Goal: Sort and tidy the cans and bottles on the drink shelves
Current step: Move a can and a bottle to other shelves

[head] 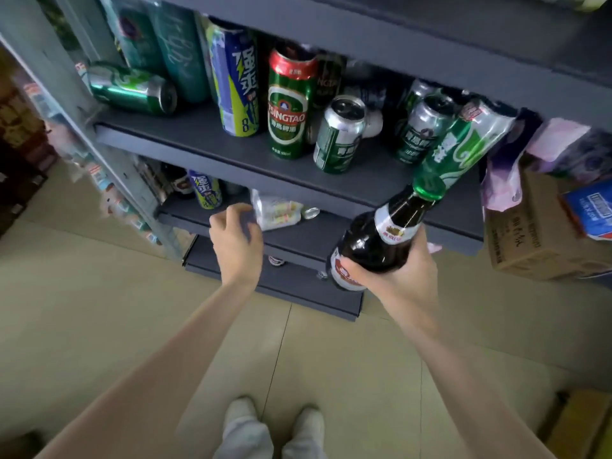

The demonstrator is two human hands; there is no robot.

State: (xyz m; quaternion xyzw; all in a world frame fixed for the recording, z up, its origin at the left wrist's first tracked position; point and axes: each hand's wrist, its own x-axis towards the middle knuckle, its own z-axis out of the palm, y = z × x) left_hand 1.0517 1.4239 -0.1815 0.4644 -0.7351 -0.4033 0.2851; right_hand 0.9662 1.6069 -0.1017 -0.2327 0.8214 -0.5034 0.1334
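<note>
My right hand (402, 270) grips a brown beer bottle (377, 240) with a red-and-white label, tilted, its neck pointing up toward the upper shelf (205, 137). A green plastic bottle (463, 150) lies tipped just above the brown bottle's neck. My left hand (236, 240) hovers, fingers loosely curled and holding nothing, in front of the lower shelf (298, 235). On the upper shelf stand a tall green Tsingtao can (289, 104), a blue-and-lime can (236, 87) and a short green-and-silver can (339, 135). At the left a green can (132, 87) lies on its side.
A clear bottle (278, 210) lies on the lower shelf beside a small blue-and-lime can (205, 188). Cardboard boxes (543, 233) and pink-purple bags (506, 170) crowd the right side. Another green can (427, 127) stands at the back right. Tiled floor lies below.
</note>
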